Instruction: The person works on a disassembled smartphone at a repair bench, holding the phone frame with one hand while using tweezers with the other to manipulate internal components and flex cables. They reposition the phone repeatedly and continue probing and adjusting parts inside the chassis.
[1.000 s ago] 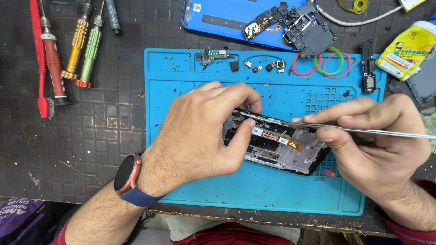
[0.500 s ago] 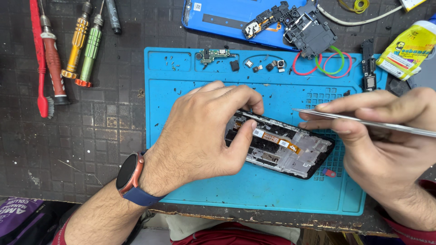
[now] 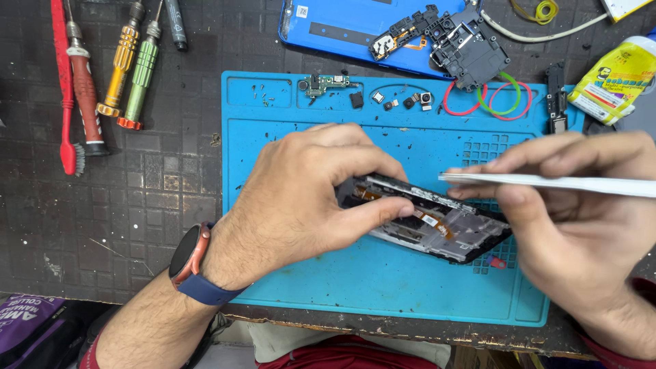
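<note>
My left hand (image 3: 307, 195) grips the left end of an opened phone frame (image 3: 444, 229), tilted up on its edge over the blue repair mat (image 3: 383, 287). A dark watch with a blue strap sits on that wrist. My right hand (image 3: 574, 219) pinches silver tweezers (image 3: 547, 182), held level above the frame's right half with their tips pointing left. The tips hover just over the frame's upper edge, apart from it. The frame shows grey metal and an orange flex cable inside.
Small screws, a charging board (image 3: 326, 85) and camera modules (image 3: 408, 101) lie in the mat's top trays. A blue phone back (image 3: 348, 31) with black parts (image 3: 471, 48) lies beyond. Screwdrivers (image 3: 126, 65) and a red brush (image 3: 65, 89) lie left, a glue tube (image 3: 615, 75) right, coloured rings (image 3: 492, 99) between.
My right hand has lifted the tweezers up off the frame's interior and drawn them right. My left hand keeps its grip on the frame.
</note>
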Demonstrator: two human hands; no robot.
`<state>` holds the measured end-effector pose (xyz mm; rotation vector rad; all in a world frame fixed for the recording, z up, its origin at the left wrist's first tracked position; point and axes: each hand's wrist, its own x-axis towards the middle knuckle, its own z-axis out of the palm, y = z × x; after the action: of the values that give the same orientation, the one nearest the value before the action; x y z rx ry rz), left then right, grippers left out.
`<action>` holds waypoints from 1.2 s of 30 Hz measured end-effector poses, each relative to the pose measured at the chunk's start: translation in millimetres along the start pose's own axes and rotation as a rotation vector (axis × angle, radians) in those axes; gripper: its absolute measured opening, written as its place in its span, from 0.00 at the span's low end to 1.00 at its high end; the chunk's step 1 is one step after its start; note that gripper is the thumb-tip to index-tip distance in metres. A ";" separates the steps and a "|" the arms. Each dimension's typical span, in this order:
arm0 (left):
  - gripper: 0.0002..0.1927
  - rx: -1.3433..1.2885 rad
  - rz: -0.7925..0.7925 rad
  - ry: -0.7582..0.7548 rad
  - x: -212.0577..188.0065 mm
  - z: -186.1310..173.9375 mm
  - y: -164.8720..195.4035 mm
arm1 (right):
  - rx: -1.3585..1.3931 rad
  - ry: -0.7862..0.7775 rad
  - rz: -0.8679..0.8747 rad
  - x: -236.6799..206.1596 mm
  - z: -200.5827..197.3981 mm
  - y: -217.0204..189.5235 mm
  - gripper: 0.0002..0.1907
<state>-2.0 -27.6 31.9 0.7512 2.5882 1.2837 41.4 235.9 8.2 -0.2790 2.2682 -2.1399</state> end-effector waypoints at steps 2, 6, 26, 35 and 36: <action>0.14 -0.012 -0.029 -0.026 0.5 2.2 -1.2 | -0.018 -0.025 -0.057 -6.4 1.7 2.0 0.15; 0.14 -0.067 -0.002 -0.015 -0.7 5.7 -4.2 | 0.000 -0.063 -0.093 -12.7 1.2 2.6 0.14; 0.14 -0.121 0.041 0.013 -3.0 9.0 -7.5 | -0.079 -0.132 0.024 -8.6 -1.2 -13.3 0.18; 0.14 -0.130 0.041 0.019 -3.3 12.3 -9.1 | -0.097 -0.100 -0.106 -9.6 6.0 -2.7 0.17; 0.14 -0.132 0.041 0.023 -3.6 12.5 -9.3 | -0.096 -0.090 -0.115 -10.5 6.9 -0.8 0.17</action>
<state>2.0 -25.4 16.5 0.7738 2.4884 1.4667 52.8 230.5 7.4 -0.5092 2.3616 -2.0263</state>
